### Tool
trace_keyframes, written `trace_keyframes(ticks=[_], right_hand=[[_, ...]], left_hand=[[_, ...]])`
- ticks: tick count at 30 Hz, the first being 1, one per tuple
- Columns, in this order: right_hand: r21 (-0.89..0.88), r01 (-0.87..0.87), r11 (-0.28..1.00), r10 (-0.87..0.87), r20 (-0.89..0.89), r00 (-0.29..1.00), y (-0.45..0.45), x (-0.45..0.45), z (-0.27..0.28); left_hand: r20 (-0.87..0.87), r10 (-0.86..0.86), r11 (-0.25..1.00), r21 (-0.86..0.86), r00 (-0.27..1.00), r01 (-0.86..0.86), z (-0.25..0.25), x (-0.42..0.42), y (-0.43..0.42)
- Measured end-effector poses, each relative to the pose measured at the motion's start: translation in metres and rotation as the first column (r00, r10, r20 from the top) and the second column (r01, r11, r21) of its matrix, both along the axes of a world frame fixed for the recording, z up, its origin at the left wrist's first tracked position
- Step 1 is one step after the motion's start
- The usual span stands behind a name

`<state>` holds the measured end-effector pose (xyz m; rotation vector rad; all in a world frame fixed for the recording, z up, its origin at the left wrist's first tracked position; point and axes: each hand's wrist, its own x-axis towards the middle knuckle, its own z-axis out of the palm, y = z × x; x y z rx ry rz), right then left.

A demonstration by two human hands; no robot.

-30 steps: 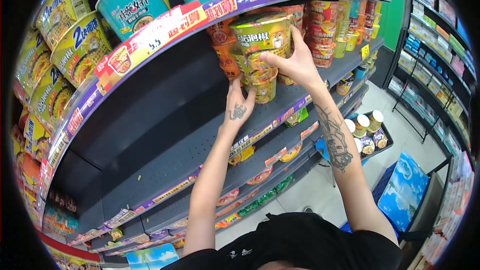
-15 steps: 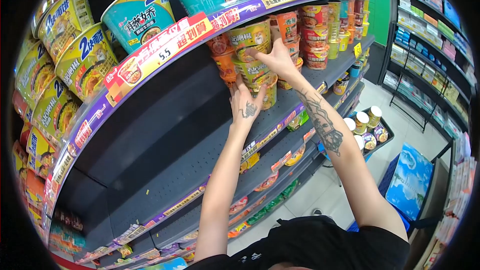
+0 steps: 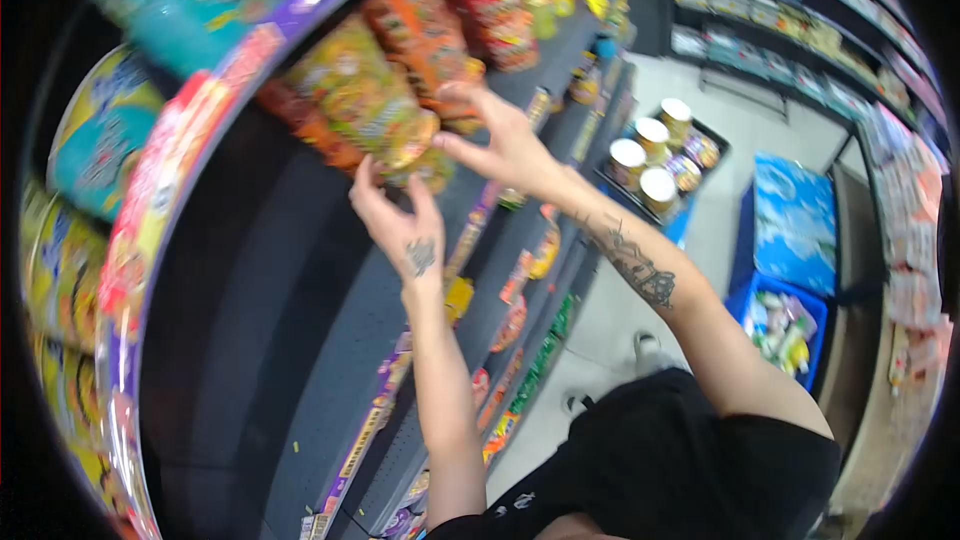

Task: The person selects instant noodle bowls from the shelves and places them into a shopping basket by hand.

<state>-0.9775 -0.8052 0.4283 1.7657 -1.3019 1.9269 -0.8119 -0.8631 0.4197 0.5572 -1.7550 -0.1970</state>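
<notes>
A stack of yellow-green instant noodle cups [image 3: 350, 80] stands on the shelf, blurred by motion. My left hand [image 3: 398, 225] is at the low front of that stack, thumb and fingers apart, the fingertips close to the lowest cup. On the stack's right side, my right hand [image 3: 505, 145] has its thumb and forefinger spread, near a cup and the neighbouring orange noodle cups [image 3: 415, 25]. Whether the fingertips touch the cups is hard to make out. Red noodle cups [image 3: 495, 15] are stacked farther right.
A purple price strip [image 3: 120, 400] edges the upper shelf, with large noodle tubs [image 3: 75, 260] behind it. On the right, several noodle cups [image 3: 650, 135] fill a black tray. Beyond my right arm are a blue-patterned box [image 3: 795, 220] and a blue bin holding packages [image 3: 780, 330].
The view has turned and shifted, showing more floor and the blue bin. My right hand has come down from the upper cup to lower on the stack; my left fingers have moved off its side.
</notes>
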Motion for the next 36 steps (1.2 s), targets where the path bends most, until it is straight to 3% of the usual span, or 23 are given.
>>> trace_keyframes(ticks=[2,5,7,9,10,11,12,13,14,15,21,24,25,26,27,28,29,30,31,32,33,35,36], right_hand=[[0.169,-0.033,0.985,0.032,0.008,0.999,0.050,-0.014,-0.067],[0.543,-0.145,0.827,0.035,0.208,0.978,0.133,-0.038,-0.215],[0.827,-0.043,0.560,-0.190,0.179,0.965,0.210,-0.066,-0.345],[0.996,-0.044,0.078,-0.424,0.073,0.903,0.328,-0.084,-0.479],[0.995,-0.099,0.032,-0.640,0.096,0.762,0.400,-0.080,-0.526],[0.945,-0.257,-0.202,-0.821,-0.020,0.571,0.470,-0.079,-0.580],[0.809,-0.570,0.145,-0.982,0.190,0.021,0.525,-0.074,-0.560],[0.681,-0.628,0.376,-0.921,0.204,-0.331,0.585,-0.076,-0.565],[0.845,-0.274,0.460,-0.853,0.334,-0.400,0.638,-0.058,-0.653],[0.667,-0.616,0.419,-0.892,0.174,-0.418,0.673,-0.084,-0.593],[0.828,-0.375,0.418,-0.829,0.178,-0.531,0.737,-0.108,-0.538],[0.773,-0.383,0.507,-0.753,0.180,-0.633,0.729,-0.109,-0.585],[0.755,-0.425,0.499,-0.804,0.220,-0.553,0.711,-0.111,-0.609],[0.739,-0.466,0.486,-0.845,0.262,-0.467,0.686,-0.117,-0.623],[0.649,-0.522,0.553,-0.831,0.383,-0.403,0.657,-0.126,-0.619],[0.685,-0.535,0.495,-0.868,0.361,-0.342,0.594,-0.139,-0.589],[0.720,-0.541,0.434,-0.901,0.336,-0.276,0.545,-0.153,-0.557],[0.926,-0.359,0.120,-0.842,0.286,0.457,0.532,-0.161,-0.594],[0.900,-0.430,0.064,-0.888,0.248,0.387,0.501,-0.165,-0.656],[0.902,-0.394,0.176,-0.609,0.414,0.676,0.482,-0.192,-0.612],[0.907,-0.419,-0.045,-0.495,0.344,0.798,0.462,-0.218,-0.569],[0.928,-0.267,-0.260,-0.412,0.143,0.900,0.453,-0.259,-0.556],[0.957,-0.208,-0.203,-0.497,0.082,0.864,0.455,-0.274,-0.547]], left_hand=[[-0.060,-0.215,0.961,0.163,0.975,0.222,-0.030,-0.002,0.043],[-0.058,-0.585,0.692,0.484,0.809,0.535,-0.124,-0.012,0.091],[0.140,-0.607,0.657,0.643,0.782,0.394,-0.209,-0.021,0.120],[0.236,-0.636,0.525,0.830,0.735,0.187,-0.319,-0.013,0.146],[0.233,-0.647,0.431,0.897,0.726,0.096,-0.403,0.010,0.154],[0.277,-0.656,0.403,0.915,0.702,0.015,-0.443,0.030,0.173],[0.399,-0.713,0.448,0.892,0.576,-0.064,-0.514,0.077,0.181],[0.366,-0.700,0.100,0.901,0.614,-0.423,-0.533,0.112,0.207],[0.393,-0.707,-0.031,0.814,0.588,-0.580,-0.543,0.142,0.224],[0.404,-0.715,-0.081,0.763,0.570,-0.641,-0.549,0.165,0.239],[0.425,-0.701,-0.131,0.712,0.572,-0.690,-0.554,0.150,0.249],[0.369,-0.668,-0.091,0.822,0.646,-0.563,-0.585,0.090,0.202],[0.316,-0.642,-0.081,0.878,0.699,-0.471,-0.602,0.063,0.181],[0.147,-0.806,-0.034,0.956,0.573,-0.292,-0.582,0.020,0.160],[0.566,-0.674,0.298,0.796,0.475,-0.527,-0.555,-0.049,0.158],[0.614,-0.634,0.478,0.789,0.469,-0.386,-0.649,-0.057,0.114],[0.517,-0.655,0.415,0.855,0.551,-0.310,-0.569,-0.129,0.117],[0.463,-0.616,0.467,0.866,0.637,-0.177,-0.552,-0.180,0.112],[0.343,-0.658,0.438,0.898,0.670,-0.029,-0.507,-0.234,0.112],[0.443,-0.612,0.535,0.842,0.655,-0.070,-0.468,-0.278,0.115],[0.535,-0.556,0.623,0.775,0.636,-0.107,-0.444,-0.314,0.116],[0.443,-0.518,0.734,0.670,0.732,0.114,-0.438,-0.365,0.112],[0.484,-0.491,0.778,0.617,0.725,0.116,-0.435,-0.383,0.111]])
